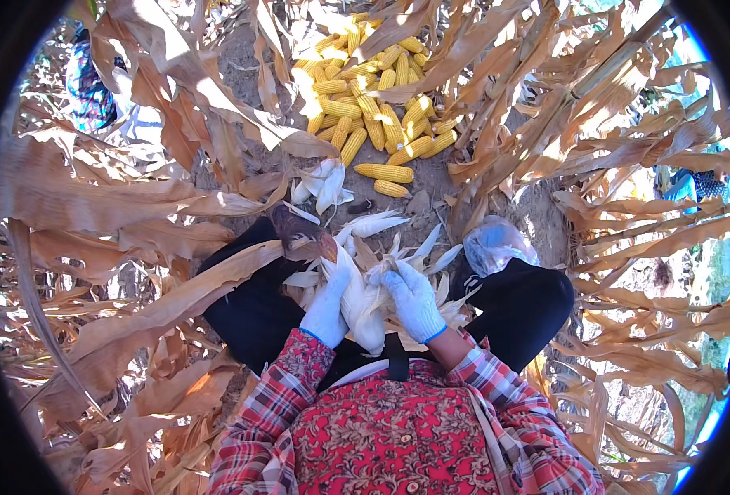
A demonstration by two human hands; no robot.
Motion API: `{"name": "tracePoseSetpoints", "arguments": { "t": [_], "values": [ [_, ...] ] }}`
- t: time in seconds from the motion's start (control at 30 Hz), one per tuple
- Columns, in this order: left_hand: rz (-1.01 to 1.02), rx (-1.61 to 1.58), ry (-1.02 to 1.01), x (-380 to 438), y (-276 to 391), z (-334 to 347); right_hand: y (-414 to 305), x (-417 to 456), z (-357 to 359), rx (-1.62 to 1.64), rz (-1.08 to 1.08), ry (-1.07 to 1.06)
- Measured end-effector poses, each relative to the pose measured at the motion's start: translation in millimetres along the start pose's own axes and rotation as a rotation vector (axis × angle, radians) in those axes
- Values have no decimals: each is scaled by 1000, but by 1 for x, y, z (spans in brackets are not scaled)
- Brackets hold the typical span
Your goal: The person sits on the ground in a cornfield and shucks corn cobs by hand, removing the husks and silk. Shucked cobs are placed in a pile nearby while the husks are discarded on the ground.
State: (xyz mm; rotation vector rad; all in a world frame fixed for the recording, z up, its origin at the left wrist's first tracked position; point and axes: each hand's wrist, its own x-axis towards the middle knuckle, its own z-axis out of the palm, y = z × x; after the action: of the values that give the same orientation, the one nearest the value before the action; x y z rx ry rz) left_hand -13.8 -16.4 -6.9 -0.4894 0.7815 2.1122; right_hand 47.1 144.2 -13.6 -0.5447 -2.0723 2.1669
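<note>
Both my hands wear white knit gloves with blue cuff edges. My left hand (329, 308) is closed around an ear of corn in its pale husk (357, 304), whose tip points away from me and shows some reddish-brown kernels. My right hand (413, 299) pinches a strip of the husk on the ear's right side, its fingertips close together. Loose pale husks (377, 224) lie between my legs, beyond and around the hands. Farther ahead, a pile of husked yellow corn cobs (371, 105) rests on the soil.
Dry corn stalks and leaves (148, 204) crowd both sides, some hanging over my left leg. A clear plastic bag (500, 244) covers something by my right knee. Other people are partly visible at the far left (89, 86) and far right (705, 185).
</note>
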Motion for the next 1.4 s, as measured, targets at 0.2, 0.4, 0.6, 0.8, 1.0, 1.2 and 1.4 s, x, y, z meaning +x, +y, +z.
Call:
{"name": "tracePoseSetpoints", "arguments": {
  "t": [0.2, 0.4, 0.6, 0.8, 1.0, 1.2, 1.4],
  "values": [
    [168, 234, 169, 42, 32, 7, -62, 1, -19, -373, 51, -348],
    [428, 216, 222, 77, 73, -6, -5, 3, -45, -535, 118, -380],
    [227, 464, 88, 31, 58, 14, -1, 44, -57, -367, 297, -106],
    [185, 697, 35, 15, 39, 10, -46, 61, -8, -345, 104, -260],
    [318, 1011, 94, 35, 22, -31, -48, 49, 18, -249, 162, -352],
    [333, 1261, 81, 15, 27, 7, -47, 44, 19, -401, 119, -310],
    [259, 1059, -26, 21, 24, -10, -53, 46, 14, -246, 252, -389]
  ]
}}
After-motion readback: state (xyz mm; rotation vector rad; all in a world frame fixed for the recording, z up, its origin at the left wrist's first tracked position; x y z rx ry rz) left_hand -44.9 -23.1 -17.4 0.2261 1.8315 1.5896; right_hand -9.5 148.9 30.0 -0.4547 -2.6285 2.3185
